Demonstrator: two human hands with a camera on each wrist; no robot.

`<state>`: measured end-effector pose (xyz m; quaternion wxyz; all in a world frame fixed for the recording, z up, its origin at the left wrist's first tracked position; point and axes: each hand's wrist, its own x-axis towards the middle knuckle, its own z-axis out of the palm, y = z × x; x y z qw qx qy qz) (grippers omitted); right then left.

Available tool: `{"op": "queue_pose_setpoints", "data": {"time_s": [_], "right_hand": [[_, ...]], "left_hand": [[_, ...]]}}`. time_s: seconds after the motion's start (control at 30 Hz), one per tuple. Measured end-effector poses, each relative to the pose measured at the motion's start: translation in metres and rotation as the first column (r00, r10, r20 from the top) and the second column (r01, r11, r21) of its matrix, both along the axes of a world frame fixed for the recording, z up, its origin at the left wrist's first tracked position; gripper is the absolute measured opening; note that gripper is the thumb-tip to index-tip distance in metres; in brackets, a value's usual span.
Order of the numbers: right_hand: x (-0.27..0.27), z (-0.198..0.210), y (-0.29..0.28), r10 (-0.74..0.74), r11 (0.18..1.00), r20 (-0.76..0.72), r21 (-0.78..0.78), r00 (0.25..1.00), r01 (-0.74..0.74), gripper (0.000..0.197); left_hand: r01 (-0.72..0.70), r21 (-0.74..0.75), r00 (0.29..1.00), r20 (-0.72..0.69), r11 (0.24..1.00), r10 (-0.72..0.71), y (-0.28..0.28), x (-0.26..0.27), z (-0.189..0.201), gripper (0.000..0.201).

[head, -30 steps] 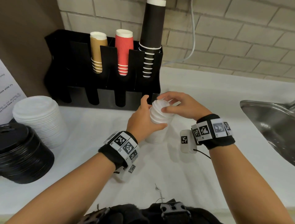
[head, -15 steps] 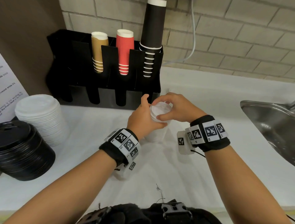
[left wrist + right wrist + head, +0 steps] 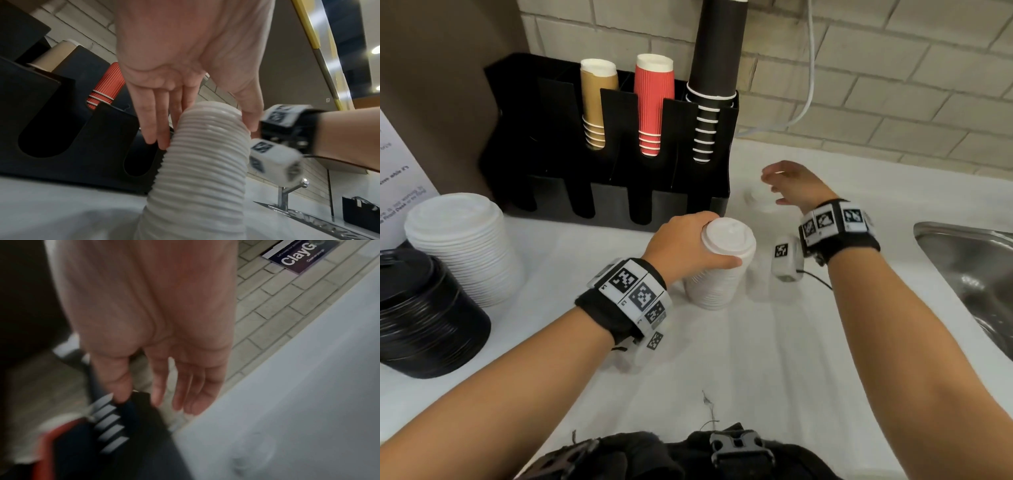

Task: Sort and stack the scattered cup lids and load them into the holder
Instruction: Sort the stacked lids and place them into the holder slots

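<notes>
Right hand (image 3: pixel 796 185) has left the small white lid stack (image 3: pixel 722 263) and now reaches, fingers spread and holding nothing, over a loose white lid (image 3: pixel 760 200) on the desk (image 3: pixel 774 359) just right of the black holder (image 3: pixel 619 205). Left hand (image 3: pixel 681 245) still curls round the stack's top, steadying it upright. Judgement: last lid seated; another pickup follows. Loading not started.

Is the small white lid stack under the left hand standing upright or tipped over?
Upright. The white lid stack stands on the counter, top lid up, left hand gripping its side.
</notes>
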<state>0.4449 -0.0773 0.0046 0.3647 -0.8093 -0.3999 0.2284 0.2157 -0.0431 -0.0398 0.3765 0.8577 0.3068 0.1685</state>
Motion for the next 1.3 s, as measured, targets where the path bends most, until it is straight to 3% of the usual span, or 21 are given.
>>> {"op": "queue_pose_setpoints", "data": {"time_s": [0.1, 0.2, 0.37, 0.47, 0.57, 0.7, 0.77, 0.87, 0.97, 1.07, 1.17, 1.3], "right_hand": [[0.030, -0.022, 0.042, 0.102, 0.920, 0.268, -0.391, 0.958, 0.011, 0.043], [0.044, -0.048, 0.067, 0.256, 0.791, 0.390, -0.611, 0.885, 0.040, 0.056], [0.067, -0.080, 0.082, 0.213, 0.751, 0.448, -0.643, 0.868, 0.148, 0.082], [0.077, -0.090, 0.091, 0.196, 0.761, 0.402, -0.638, 0.895, 0.120, 0.089], [0.080, -0.091, 0.099, 0.228, 0.763, 0.334, -0.645, 0.915, 0.046, 0.085], [0.079, -0.085, 0.101, 0.369, 0.707, 0.438, -0.704, 0.820, 0.058, 0.072], [0.079, -0.082, 0.099, 0.389, 0.707, 0.412, -0.707, 0.824, 0.020, 0.064], [0.076, -0.075, 0.090, 0.323, 0.770, 0.342, -0.637, 0.882, -0.035, 0.050], [0.065, -0.058, 0.075, 0.146, 0.896, 0.310, -0.445, 0.939, 0.008, 0.044], [0.045, -0.031, 0.050, 0.032, 0.968, 0.105, -0.249, 0.994, -0.005, 0.044], [0.017, -0.005, 0.008, 0.007, 0.999, -0.079, -0.047, 0.997, -0.011, 0.042], [-0.027, 0.005, -0.045, 0.051, 0.990, -0.157, 0.140, 0.986, -0.029, 0.025]], "left_hand": [[0.005, -0.019, 1.000, -0.011, 1.000, -0.005, 0.002, 0.000, 0.000, 0.062], [0.003, -0.024, 1.000, -0.023, 1.000, -0.003, 0.003, 0.000, 0.001, 0.062], [0.002, 0.014, 0.999, -0.034, 1.000, -0.002, 0.003, -0.001, -0.002, 0.061], [0.005, 0.014, 0.999, -0.031, 1.000, -0.005, 0.004, 0.000, -0.003, 0.061], [0.004, 0.025, 1.000, -0.029, 1.000, -0.004, 0.005, 0.000, -0.003, 0.061], [0.003, 0.025, 1.000, -0.023, 1.000, -0.002, 0.005, 0.000, -0.005, 0.062], [0.004, 0.026, 1.000, -0.024, 1.000, -0.003, 0.005, 0.000, -0.005, 0.062], [0.009, 0.042, 0.999, -0.038, 0.999, -0.007, 0.003, -0.001, -0.003, 0.061], [0.007, 0.078, 0.998, -0.066, 0.997, -0.002, 0.000, -0.001, -0.002, 0.059], [0.001, 0.092, 0.998, -0.070, 0.996, 0.005, -0.003, 0.002, -0.002, 0.057], [0.004, 0.051, 1.000, -0.024, 0.999, -0.003, -0.008, 0.004, -0.002, 0.058], [0.021, -0.037, 0.995, 0.097, 0.999, -0.017, -0.011, 0.003, -0.007, 0.061]]}}
